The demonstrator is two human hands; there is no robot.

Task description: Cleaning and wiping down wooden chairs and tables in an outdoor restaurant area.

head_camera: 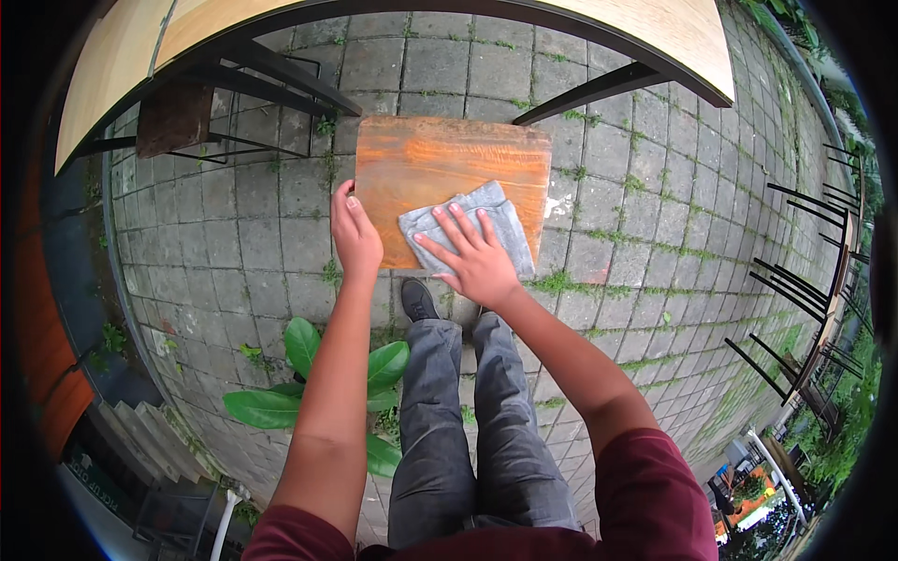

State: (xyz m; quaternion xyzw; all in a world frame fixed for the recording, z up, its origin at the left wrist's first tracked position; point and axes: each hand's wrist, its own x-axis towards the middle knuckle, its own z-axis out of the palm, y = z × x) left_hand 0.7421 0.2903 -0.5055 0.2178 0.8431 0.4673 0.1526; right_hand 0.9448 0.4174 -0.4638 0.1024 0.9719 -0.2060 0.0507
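Before me is a rectangular wooden stool top or small table top (449, 158), orange-brown and worn along its far edge. My right hand (471, 249) lies flat with fingers spread on a folded grey cloth (515, 231), which covers the near right part of the wood. At the left edge of the wood, my left hand (356, 228) holds the side, its thumb up near the rim and its other fingers partly hidden. Whatever supports the wooden top is hidden beneath it.
A long light-wood table (631, 24) with black metal legs spans the far side. Under its left part stands a dark stool (175, 119). A leafy plant (259, 409) grows beside my left forearm. Mossy paving (603, 182) surrounds my feet; more furniture (838, 280) stands far right.
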